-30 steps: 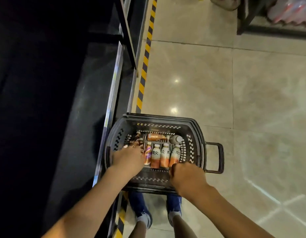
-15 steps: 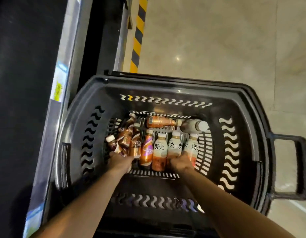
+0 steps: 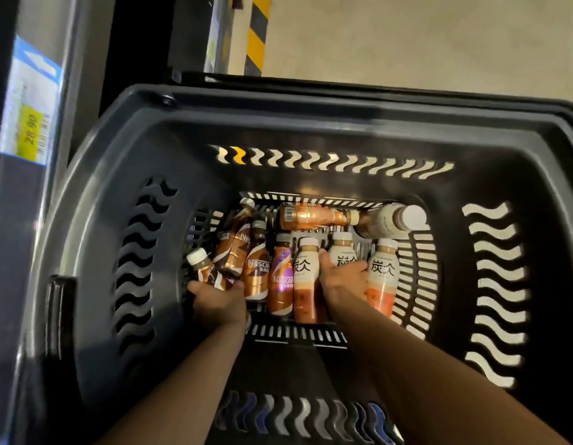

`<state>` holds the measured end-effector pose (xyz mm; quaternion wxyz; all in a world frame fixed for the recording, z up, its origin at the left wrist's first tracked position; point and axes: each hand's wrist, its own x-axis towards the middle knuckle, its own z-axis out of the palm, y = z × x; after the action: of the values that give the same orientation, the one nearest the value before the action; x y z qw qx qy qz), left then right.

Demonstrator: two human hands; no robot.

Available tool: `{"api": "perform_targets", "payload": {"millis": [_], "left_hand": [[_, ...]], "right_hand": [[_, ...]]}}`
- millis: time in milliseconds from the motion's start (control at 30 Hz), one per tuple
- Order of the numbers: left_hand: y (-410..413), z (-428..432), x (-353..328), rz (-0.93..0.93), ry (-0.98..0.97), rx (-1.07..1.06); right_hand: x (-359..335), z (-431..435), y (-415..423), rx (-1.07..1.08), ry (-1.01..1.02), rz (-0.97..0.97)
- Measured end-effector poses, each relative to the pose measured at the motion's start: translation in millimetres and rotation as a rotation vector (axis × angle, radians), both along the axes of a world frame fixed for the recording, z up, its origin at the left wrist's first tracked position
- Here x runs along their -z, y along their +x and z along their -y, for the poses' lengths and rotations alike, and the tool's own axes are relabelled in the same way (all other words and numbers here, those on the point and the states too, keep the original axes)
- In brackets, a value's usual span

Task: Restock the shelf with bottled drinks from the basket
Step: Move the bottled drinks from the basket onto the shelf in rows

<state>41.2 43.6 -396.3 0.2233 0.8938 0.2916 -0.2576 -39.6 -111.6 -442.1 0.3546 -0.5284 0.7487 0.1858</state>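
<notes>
Both hands are down inside the black basket (image 3: 311,101), which sits on the tiled floor (image 3: 439,43) just beside the shelf (image 3: 71,59) with its price label (image 3: 30,123). The left hand (image 3: 219,303) is curled round the base of a small brown bottle (image 3: 203,266) at the left end of the row, and the right hand (image 3: 341,279) grips a white-capped cream bottle (image 3: 342,250), thumb on one side and fingers on the other, between two like it. Copper Nescafé bottles (image 3: 256,268) lie between the two hands, and two more bottles (image 3: 311,216) lie crosswise against the far wall.
</notes>
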Motion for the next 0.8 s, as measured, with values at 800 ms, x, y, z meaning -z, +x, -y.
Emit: {"api": "perform_targets", "payload": {"millis": [800], "left_hand": [[-18, 82, -498, -0.169, -0.617, 0.295]], "right_hand": [[-521, 35, -39, 0.011, 0.223, 0.581]]}}
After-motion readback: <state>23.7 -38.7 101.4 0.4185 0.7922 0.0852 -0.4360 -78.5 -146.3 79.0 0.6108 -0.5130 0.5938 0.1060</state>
